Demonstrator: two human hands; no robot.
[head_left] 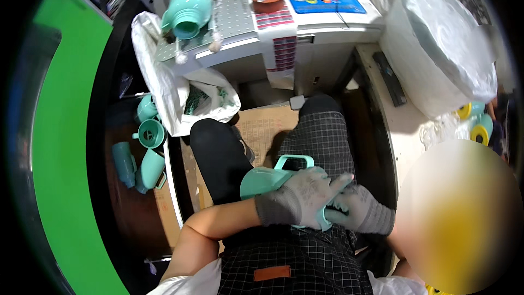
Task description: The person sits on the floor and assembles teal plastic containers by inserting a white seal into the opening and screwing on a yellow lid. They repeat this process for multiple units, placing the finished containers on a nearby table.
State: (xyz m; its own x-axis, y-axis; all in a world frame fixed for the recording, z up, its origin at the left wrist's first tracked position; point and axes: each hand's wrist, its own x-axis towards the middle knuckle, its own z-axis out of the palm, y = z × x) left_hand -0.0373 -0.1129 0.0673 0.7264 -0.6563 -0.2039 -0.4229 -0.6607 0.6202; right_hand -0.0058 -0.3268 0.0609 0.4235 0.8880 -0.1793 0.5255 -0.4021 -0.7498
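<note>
A mint-green plastic jug [262, 182] lies on its side across my lap, its loop handle pointing away from me. My left hand [305, 195], in a grey knit glove, is wrapped over the jug's body near its right end. At that end, my gloved right hand [359, 211] is closed, its fingers curled against the jug's rim [326, 219]. Whether those fingers hold a small thing is hidden. The two hands almost touch.
A white sack [215, 110] with green scraps hangs ahead left. Several green jugs [152, 134] lie in a bin at left. Another green jug [195, 1] lies on the perforated metal bench top [236, 13]. A large lined white bin [415, 60] stands at right.
</note>
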